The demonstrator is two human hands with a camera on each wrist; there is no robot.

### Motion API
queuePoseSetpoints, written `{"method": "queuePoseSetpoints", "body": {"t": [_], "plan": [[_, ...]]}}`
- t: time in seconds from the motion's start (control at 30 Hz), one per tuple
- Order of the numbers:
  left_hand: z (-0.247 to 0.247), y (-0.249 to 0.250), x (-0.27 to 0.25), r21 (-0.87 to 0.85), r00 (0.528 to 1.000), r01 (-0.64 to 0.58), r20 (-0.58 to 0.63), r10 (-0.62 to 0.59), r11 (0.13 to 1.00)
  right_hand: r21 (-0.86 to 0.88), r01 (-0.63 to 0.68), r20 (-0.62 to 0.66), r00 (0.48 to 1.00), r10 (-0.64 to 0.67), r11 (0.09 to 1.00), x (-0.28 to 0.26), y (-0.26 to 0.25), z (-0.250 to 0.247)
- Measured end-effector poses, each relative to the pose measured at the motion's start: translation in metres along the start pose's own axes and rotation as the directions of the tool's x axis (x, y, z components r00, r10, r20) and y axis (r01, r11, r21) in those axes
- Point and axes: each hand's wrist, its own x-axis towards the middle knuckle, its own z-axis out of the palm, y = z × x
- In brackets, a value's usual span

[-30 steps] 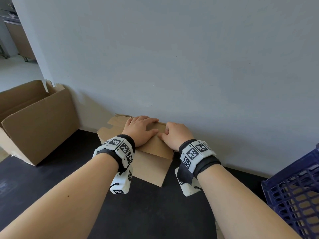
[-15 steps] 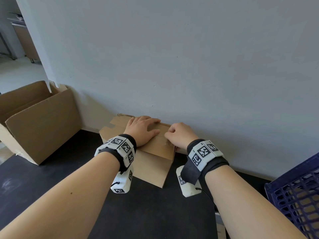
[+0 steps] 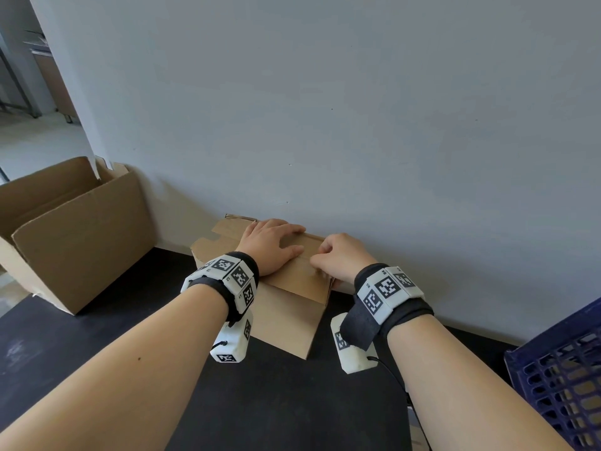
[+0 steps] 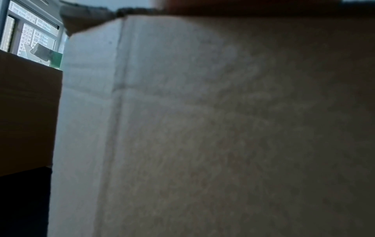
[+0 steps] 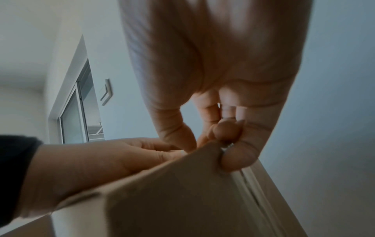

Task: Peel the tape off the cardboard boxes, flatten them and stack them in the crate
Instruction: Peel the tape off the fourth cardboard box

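A small brown cardboard box (image 3: pixel 286 320) stands on the black table against the grey wall; its side fills the left wrist view (image 4: pixel 202 128). My left hand (image 3: pixel 276 247) lies flat on its top with fingers straight, pressing it down. My right hand (image 3: pixel 338 258) is at the top right edge of the box (image 5: pixel 172 200), fingers curled. In the right wrist view my right hand (image 5: pixel 213 141) pinches thumb against fingertips at the box corner, where a bit of clear tape (image 5: pixel 225 146) glints. The left hand (image 5: pixel 91 158) shows beside it.
A large open cardboard box (image 3: pixel 74 242) stands at the left of the table (image 3: pixel 276 402), its flaps up. A dark blue plastic crate (image 3: pixel 559 369) with flat cardboard inside sits at the right edge. The wall is directly behind the small box.
My right hand has gone from lying flat on the box top to curled fingertips pinching at its right edge. The left hand has stayed pressed flat on top.
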Motion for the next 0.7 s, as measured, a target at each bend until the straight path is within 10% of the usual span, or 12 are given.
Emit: {"method": "queuePoseSetpoints", "body": {"t": [0.7], "plan": [[0.001, -0.001, 0.011, -0.01, 1.0, -0.002, 0.018, 0.003, 1.0, 0.037, -0.065, 0.05, 0.997, 0.063, 0.997, 0.015, 0.003, -0.009]]}}
